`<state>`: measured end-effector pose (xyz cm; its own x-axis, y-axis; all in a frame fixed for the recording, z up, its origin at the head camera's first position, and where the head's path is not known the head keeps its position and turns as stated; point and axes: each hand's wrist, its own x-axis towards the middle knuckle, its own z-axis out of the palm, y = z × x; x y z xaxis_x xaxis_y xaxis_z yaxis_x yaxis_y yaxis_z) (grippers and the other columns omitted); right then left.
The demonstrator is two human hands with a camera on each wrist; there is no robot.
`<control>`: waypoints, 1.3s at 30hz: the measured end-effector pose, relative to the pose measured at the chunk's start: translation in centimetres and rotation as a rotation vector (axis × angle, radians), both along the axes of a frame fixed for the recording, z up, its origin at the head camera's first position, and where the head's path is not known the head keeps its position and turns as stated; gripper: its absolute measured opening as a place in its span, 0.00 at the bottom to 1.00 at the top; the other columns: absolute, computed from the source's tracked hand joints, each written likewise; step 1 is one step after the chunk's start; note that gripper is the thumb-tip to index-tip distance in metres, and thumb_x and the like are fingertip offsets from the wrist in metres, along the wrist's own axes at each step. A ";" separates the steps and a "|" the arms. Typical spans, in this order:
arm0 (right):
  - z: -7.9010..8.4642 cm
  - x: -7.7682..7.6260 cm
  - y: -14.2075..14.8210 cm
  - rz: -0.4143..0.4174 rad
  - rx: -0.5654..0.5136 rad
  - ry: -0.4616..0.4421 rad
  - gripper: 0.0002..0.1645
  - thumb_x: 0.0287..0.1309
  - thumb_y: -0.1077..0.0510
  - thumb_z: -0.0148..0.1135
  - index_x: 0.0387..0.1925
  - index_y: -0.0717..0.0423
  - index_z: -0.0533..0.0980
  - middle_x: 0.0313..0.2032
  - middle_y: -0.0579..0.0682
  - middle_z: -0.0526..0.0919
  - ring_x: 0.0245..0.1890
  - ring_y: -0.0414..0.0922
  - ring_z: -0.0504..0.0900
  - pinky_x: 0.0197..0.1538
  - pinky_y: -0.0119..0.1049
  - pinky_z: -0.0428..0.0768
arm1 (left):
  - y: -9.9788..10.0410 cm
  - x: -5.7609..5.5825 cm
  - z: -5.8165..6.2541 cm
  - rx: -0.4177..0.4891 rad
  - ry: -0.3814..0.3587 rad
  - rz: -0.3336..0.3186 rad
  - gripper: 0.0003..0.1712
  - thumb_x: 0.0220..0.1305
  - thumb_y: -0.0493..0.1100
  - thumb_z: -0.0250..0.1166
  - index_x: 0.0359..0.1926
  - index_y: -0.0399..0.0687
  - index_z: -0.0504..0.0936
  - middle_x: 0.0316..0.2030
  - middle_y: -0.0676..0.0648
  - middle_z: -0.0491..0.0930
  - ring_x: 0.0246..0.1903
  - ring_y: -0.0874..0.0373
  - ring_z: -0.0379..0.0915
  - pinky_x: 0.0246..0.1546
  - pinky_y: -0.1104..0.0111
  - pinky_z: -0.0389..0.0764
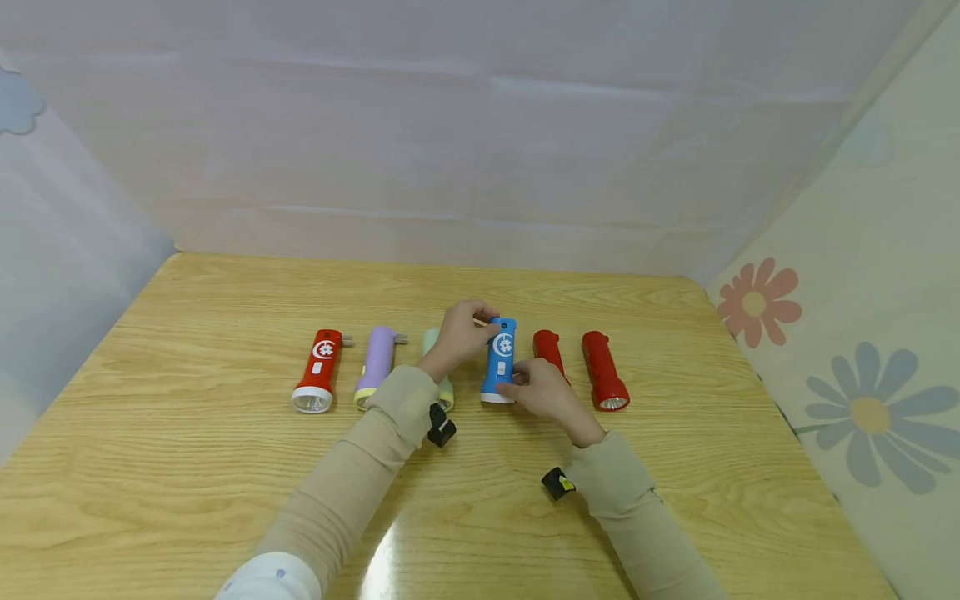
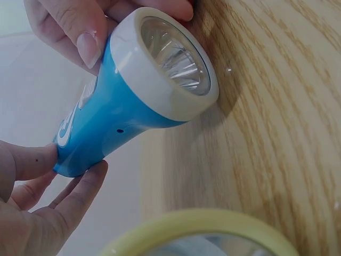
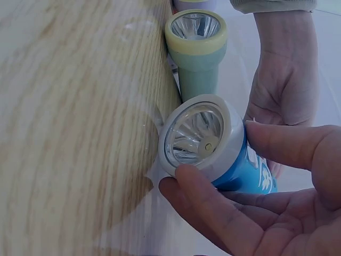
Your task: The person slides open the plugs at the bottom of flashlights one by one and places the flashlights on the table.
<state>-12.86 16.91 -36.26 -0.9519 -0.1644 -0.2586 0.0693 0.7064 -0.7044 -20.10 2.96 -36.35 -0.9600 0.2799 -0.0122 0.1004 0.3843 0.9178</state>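
Note:
A blue flashlight [image 1: 498, 367] with a white lens ring and a white printed logo is held between both hands, its lens end toward the person. My left hand [image 1: 460, 333] pinches its far, narrow end between thumb and fingers, as the left wrist view shows too. At the lens end my right hand [image 1: 546, 387] grips it, thumb near the switch side and fingertips at the white ring [image 3: 229, 146]. Just left of it lies a pale green flashlight [image 3: 200, 69] with a yellow ring, mostly hidden behind the left forearm in the head view.
Left on the wooden table [image 1: 225, 500] lie a red flashlight [image 1: 321, 367] with a white ring and a purple flashlight [image 1: 378, 358], both with plug prongs out. Two plain red flashlights lie to the right, one [image 1: 547, 346] partly behind the right hand, the other [image 1: 603, 371] beyond it.

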 end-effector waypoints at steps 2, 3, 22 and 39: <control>0.0 0.0 0.0 -0.011 -0.018 -0.008 0.24 0.55 0.60 0.62 0.49 0.74 0.71 0.36 0.59 0.81 0.27 0.46 0.80 0.30 0.34 0.79 | 0.0 0.1 0.0 0.005 0.004 -0.002 0.10 0.60 0.34 0.60 0.42 0.37 0.79 0.41 0.41 0.77 0.38 0.50 0.77 0.33 0.70 0.78; 0.0 0.0 0.0 -0.015 -0.026 -0.012 0.24 0.55 0.60 0.62 0.49 0.74 0.71 0.36 0.60 0.81 0.27 0.46 0.80 0.30 0.34 0.79 | 0.0 0.1 0.1 0.009 0.004 -0.004 0.10 0.60 0.34 0.60 0.43 0.37 0.79 0.41 0.41 0.77 0.38 0.50 0.77 0.33 0.70 0.78; -0.3 -0.3 0.1 -0.053 -0.079 -0.052 0.25 0.52 0.61 0.65 0.48 0.72 0.71 0.35 0.58 0.80 0.29 0.45 0.80 0.33 0.38 0.80 | -0.5 0.4 0.2 0.055 -0.012 -0.020 0.09 0.59 0.35 0.61 0.42 0.39 0.78 0.42 0.43 0.77 0.37 0.51 0.76 0.36 0.68 0.78; -0.5 -0.3 0.0 -0.059 -0.032 0.008 0.25 0.49 0.60 0.67 0.47 0.70 0.71 0.38 0.58 0.79 0.36 0.49 0.79 0.34 0.37 0.79 | -0.9 0.8 0.4 0.121 0.031 -0.045 0.07 0.58 0.35 0.62 0.40 0.40 0.79 0.38 0.46 0.78 0.37 0.55 0.75 0.35 0.70 0.78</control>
